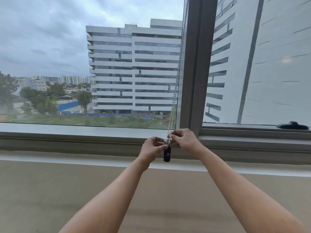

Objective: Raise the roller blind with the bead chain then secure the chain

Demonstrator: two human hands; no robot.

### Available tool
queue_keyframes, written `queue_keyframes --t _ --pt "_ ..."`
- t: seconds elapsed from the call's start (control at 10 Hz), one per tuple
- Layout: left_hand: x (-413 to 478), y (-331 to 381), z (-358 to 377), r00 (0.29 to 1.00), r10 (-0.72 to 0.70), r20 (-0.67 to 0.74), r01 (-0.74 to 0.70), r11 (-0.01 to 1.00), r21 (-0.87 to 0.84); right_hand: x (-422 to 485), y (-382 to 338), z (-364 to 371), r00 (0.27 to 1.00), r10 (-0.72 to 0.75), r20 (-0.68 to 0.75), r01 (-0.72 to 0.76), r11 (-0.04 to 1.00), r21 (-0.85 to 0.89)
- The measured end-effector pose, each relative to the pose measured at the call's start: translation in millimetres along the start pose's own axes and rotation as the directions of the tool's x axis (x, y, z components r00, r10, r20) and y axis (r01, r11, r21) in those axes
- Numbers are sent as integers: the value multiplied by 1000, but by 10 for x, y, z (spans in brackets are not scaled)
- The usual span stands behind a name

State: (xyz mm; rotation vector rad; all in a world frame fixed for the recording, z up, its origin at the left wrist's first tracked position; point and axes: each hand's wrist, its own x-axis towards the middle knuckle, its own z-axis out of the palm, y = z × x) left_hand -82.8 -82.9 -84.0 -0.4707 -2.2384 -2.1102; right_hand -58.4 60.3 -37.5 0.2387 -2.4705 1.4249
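Observation:
A white bead chain (176, 84) hangs down the right side of the left window pane, beside the grey mullion. Its lower end meets a small dark cylindrical weight (167, 154) with a silver top, hanging just below the sill level. My left hand (152, 148) pinches the top of that weight from the left; a ring shows on one finger. My right hand (183, 140) pinches the chain beads right above the weight. Both hands touch each other there. The roller blind itself is out of view above the frame.
A grey window frame and sill (84, 133) run across the view, with a vertical mullion (196, 64) right of the chain. A black window handle (292, 126) lies on the right pane's lower frame. A beige ledge (67, 190) spreads below my arms.

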Motion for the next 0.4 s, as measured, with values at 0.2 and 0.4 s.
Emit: queue_keyframes --t 0.2,0.4 --pt "-95 409 58 998 68 -3 -66 977 205 -140 -199 -300 999 16 33 -5 950 -313" --pt "-124 1049 92 982 189 3 -173 891 419 -209 -646 -674 994 102 35 -49 715 -697"
